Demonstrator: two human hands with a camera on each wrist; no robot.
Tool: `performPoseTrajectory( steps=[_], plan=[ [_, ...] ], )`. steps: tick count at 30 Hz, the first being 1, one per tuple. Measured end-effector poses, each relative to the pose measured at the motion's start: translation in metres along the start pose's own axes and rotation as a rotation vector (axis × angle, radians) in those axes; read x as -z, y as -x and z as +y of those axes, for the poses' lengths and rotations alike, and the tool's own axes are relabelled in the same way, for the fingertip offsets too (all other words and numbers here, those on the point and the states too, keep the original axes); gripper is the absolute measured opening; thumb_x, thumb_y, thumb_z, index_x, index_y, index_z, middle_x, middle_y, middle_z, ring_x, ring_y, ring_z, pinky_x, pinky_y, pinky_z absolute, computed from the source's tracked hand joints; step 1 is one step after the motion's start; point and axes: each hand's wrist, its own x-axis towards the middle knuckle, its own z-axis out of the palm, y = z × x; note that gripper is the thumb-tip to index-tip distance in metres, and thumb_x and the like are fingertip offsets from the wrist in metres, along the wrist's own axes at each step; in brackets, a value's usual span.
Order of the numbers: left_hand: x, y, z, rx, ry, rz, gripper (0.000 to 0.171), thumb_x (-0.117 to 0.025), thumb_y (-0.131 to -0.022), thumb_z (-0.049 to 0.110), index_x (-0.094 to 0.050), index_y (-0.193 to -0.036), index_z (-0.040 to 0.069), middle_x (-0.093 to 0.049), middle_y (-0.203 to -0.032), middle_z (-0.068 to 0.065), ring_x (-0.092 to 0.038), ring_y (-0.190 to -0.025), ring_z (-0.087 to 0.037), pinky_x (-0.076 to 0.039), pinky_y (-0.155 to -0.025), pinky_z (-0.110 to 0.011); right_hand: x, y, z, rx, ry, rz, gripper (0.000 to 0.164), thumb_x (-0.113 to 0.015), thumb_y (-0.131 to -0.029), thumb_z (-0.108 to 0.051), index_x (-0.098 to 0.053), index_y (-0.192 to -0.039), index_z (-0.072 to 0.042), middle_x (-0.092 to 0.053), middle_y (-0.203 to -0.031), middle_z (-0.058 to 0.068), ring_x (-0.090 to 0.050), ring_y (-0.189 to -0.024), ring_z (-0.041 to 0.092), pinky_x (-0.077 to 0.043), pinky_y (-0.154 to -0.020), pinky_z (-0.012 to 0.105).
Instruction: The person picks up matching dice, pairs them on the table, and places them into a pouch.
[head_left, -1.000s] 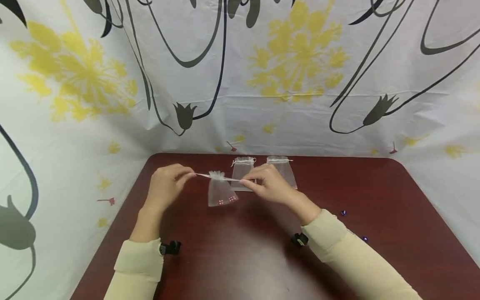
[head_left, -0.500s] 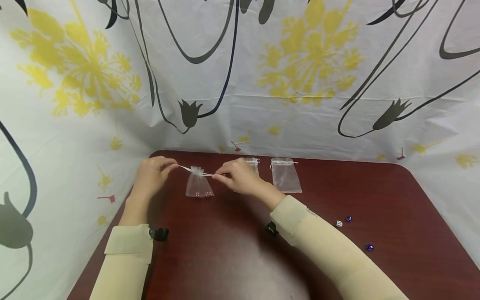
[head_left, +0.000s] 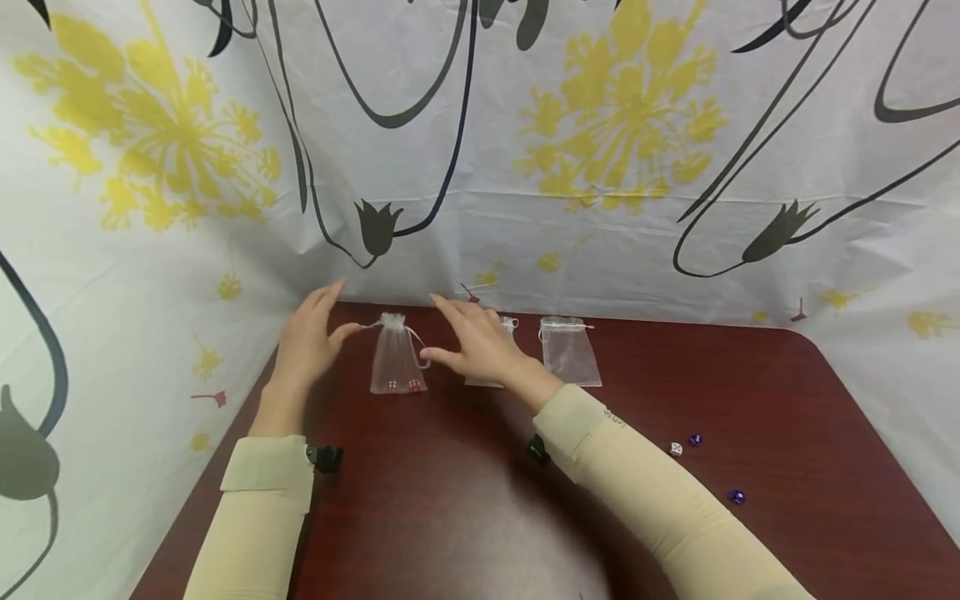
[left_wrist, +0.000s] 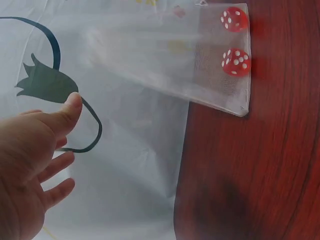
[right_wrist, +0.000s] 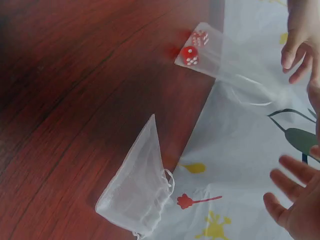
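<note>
A sheer white drawstring pouch [head_left: 393, 362] stands between my hands near the table's far left edge, its neck gathered and cord ends hanging loose at the sides. Red dice with white spots [left_wrist: 236, 62] lie at its bottom. Left of the pouch is my left hand [head_left: 303, 346], fingers straight and thumb towards the left cord; whether the thumb touches it I cannot tell. To the right, my right hand [head_left: 480, 343] has its fingers spread and its thumb by the right cord loop. Both hands hold nothing.
Behind my right hand lies a second sheer pouch [right_wrist: 135, 190], partly hidden in the head view. A third flat pouch [head_left: 570, 354] lies right of it. A white die [head_left: 676, 448] and blue dice [head_left: 737, 497] rest on the right side of the dark red table [head_left: 420, 500]. A patterned cloth [head_left: 600, 258] hangs behind.
Earlier both hands pinched the cord ends and pulled them apart, and the pouch shifted left in view. Now the fingers have let go and spread, and the cords hang slack.
</note>
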Motion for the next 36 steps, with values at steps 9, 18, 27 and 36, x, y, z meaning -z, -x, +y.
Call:
performPoseTrajectory(
  steps=[9,18,27,36],
  plan=[
    [-0.008,-0.001,0.011,-0.048,-0.021,-0.044,0.049,-0.069,-0.098,0.017,-0.056,-0.142,0.003,-0.05,-0.144,-0.023,-0.047,-0.132,-0.046,-0.034,-0.107,-0.066,0.007,0.009,0.011,-0.057,-0.014,0.023,0.08,-0.066,-0.094,-0.054,-0.034,-0.159,-0.019,-0.044,-0.156,0.007,-0.037,-0.145,0.026,-0.032,-0.114,0.055],
    [-0.022,0.004,0.028,-0.079,-0.012,-0.086,0.044,-0.07,-0.097,0.021,-0.061,-0.137,0.004,-0.054,-0.143,-0.02,-0.049,-0.133,-0.04,-0.036,-0.108,-0.063,0.013,0.026,0.019,-0.091,0.027,-0.005,0.077,-0.065,-0.094,-0.054,-0.039,-0.157,-0.019,-0.047,-0.153,0.008,-0.039,-0.144,0.027,-0.034,-0.112,0.055],
    [-0.042,0.01,0.071,-0.138,-0.002,-0.208,0.044,-0.068,-0.099,0.026,-0.062,-0.137,0.006,-0.056,-0.142,-0.018,-0.052,-0.132,-0.036,-0.039,-0.107,-0.061,0.032,0.07,0.038,-0.145,0.054,0.023,0.075,-0.064,-0.095,-0.055,-0.039,-0.156,-0.018,-0.048,-0.151,0.01,-0.041,-0.141,0.031,-0.032,-0.112,0.061],
    [-0.058,0.016,0.094,-0.144,0.029,-0.281,0.043,-0.065,-0.101,0.03,-0.061,-0.138,0.01,-0.059,-0.139,-0.013,-0.051,-0.134,-0.033,-0.037,-0.11,-0.058,0.057,0.131,0.072,-0.2,0.073,0.114,0.069,-0.071,-0.092,-0.048,-0.052,-0.147,-0.011,-0.055,-0.144,0.015,-0.047,-0.135,0.037,-0.034,-0.108,0.061]
  ],
)
